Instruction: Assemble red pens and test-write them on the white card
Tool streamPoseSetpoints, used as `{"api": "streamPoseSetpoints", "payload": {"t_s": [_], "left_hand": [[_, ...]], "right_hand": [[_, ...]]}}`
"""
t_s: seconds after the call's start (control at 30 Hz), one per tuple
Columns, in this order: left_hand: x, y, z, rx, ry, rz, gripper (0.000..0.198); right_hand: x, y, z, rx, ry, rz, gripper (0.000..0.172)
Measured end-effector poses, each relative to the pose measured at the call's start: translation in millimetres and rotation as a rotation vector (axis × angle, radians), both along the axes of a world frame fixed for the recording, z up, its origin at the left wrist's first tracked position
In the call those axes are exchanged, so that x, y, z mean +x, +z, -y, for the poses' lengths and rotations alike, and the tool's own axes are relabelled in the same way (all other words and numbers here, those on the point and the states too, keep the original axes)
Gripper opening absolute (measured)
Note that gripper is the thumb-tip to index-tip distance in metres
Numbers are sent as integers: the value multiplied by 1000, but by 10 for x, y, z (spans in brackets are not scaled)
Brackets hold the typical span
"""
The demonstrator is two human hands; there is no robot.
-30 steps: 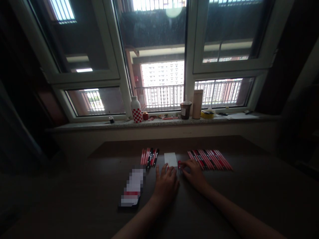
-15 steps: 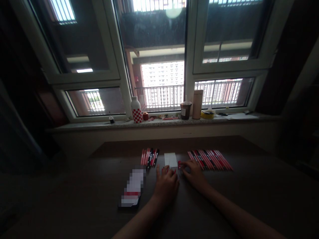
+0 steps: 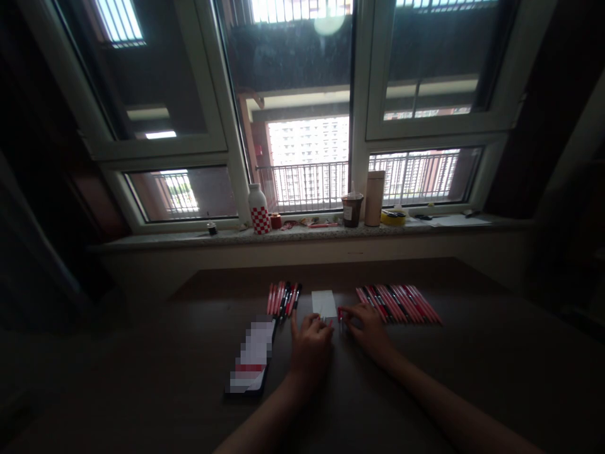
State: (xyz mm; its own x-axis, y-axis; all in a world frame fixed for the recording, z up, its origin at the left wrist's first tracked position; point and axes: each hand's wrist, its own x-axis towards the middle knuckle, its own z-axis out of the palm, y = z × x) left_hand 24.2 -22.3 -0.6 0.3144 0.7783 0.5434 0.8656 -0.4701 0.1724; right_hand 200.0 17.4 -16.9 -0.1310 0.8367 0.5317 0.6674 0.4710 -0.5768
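Note:
My left hand (image 3: 312,347) rests on the table with its fingers bent down and one finger stretched out toward the left pens. Small red and whitish pieces (image 3: 330,323) show at its fingertips; what they belong to is too dark to make out. Between the thumb and fingers of my right hand (image 3: 367,328) is a short upright-looking red-topped pen (image 3: 339,311), its lower part pale. A white square of paper (image 3: 323,303) lies just beyond both hands. Left of it is a small row of red and black pens (image 3: 283,299); to the right lies a longer row of pens (image 3: 398,304).
A phone (image 3: 253,356) with a blurred screen lies left of my left hand on the dark table (image 3: 189,353). Along the windowsill (image 3: 302,234) stand a checkered bottle (image 3: 259,211), a drink cup (image 3: 351,210), a tall flask (image 3: 374,198) and a yellow tape roll (image 3: 393,218).
My left hand has shifted slightly left, its outstretched finger now nearer the left pens. The right hand stays almost in place with the red-topped pen.

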Motion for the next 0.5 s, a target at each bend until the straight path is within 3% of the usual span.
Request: {"api": "streamPoseSetpoints", "payload": {"t_s": [0.37, 0.5], "left_hand": [[-32, 48, 25, -62, 17, 230, 24], [-30, 17, 15, -65, 25, 256, 24]], "right_hand": [[15, -44, -19, -3, 31, -117, 7], [17, -13, -12, -2, 61, -147, 7]]}}
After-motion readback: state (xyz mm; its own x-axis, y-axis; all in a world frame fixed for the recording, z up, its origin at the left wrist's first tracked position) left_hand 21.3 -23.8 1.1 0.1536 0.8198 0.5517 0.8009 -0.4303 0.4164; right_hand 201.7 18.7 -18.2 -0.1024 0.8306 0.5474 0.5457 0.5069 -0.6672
